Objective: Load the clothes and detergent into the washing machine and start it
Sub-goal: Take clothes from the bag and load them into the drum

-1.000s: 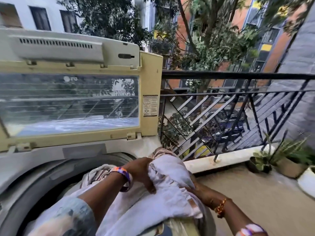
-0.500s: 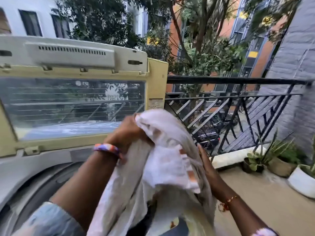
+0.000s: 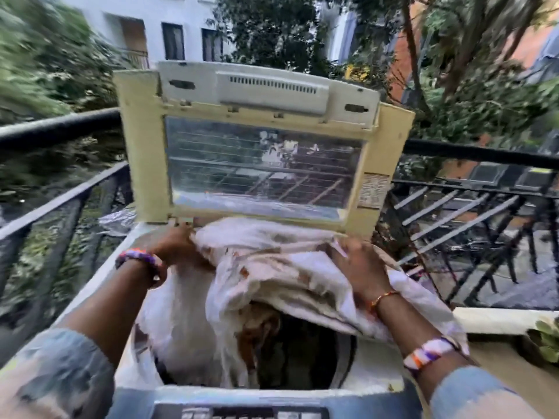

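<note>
A balcony fills the frame, ringed by a black metal railing (image 3: 60, 204) of flat bars and a round top rail, with blurred green trees and pale and orange building fronts across the upper part of the picture. In the middle stands the top-loading washing machine (image 3: 142, 352), white and boxy, its yellowed plastic lid (image 3: 142, 146) raised upright in the upper centre, with a clear ribbed window and a pale vented panel along its top edge. The round drum opening (image 3: 296, 358) lies dark in the lower centre, partly uncovered on its right side. Over the back and left of that opening lies the bundle of clothes (image 3: 272, 267), soft white cloth with rusty brown marks, crumpled in thick folds, one part hanging down into the drum. The left hand (image 3: 175, 247), centre left, has its grip closed on the cloth's upper left edge just below the lid. The right hand (image 3: 358, 267), centre right, rests on top of the bundle with fingers spread flat, its grip apart. Beaded bands circle both wrists. A dark control panel (image 3: 242, 414) runs along the bottom edge. At lower right a potted plant (image 3: 547, 340) sits on the floor beside a pale ledge.
</note>
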Motion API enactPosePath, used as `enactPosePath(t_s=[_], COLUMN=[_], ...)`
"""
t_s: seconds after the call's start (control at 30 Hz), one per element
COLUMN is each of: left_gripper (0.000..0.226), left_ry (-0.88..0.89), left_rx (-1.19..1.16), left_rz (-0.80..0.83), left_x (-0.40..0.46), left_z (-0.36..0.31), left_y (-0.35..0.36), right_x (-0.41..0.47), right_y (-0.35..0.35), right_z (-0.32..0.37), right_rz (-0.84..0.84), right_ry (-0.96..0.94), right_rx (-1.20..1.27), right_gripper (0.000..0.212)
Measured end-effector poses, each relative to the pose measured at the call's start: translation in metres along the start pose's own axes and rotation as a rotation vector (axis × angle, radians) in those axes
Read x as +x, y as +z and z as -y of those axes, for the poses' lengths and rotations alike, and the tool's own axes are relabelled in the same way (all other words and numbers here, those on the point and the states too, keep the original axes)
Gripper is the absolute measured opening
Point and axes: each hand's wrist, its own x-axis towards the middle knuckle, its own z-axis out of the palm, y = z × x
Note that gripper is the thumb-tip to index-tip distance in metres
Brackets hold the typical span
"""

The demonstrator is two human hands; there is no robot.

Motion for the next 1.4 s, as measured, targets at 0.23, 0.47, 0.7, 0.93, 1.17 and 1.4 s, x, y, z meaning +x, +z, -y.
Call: enactPosePath(t_s=[0.23,0.47,0.7,0.93,1.17,1.4], left_gripper=[0.070,0.116,0.149,0.091,0.010,0.025], left_ry=[-0.104,0.273,0.417,0.347,0.457,0.548], left_rx=[0.399,0.267,0.437,0.261,-0.718,-0.922], left_rz=[0.237,0.287,0.366,0.132,0.155,-0.091], left_x=[-0.011,-0.003,0.035,0.060,0.028,-0.015], left_z=[-0.001,-0.086,-0.153,-0.169,-0.200,-0.160], left_y=[0.012,0.054,0.153,0.185,0.135,0.039], right_x=[-0.018,-0.022,-0.081,-0.103,-0.098,-0.034], right_y=[0.028,-0.021,-0.043,-0.036,-0.032,-0.047], right_z=[0.006,-0.042,-0.113,-0.143,-0.166,-0.074], right_rz=[0.577,0.358,0.713,0.654,0.385,-0.267], right_ry=[-0.123,-0.001,0.241,0.426,0.450,0.121], right_rx=[0.091,0.098,0.117,0.425,0.529,0.574], right_gripper=[0.042,0.084,0.152,0.142,0.155,0.060])
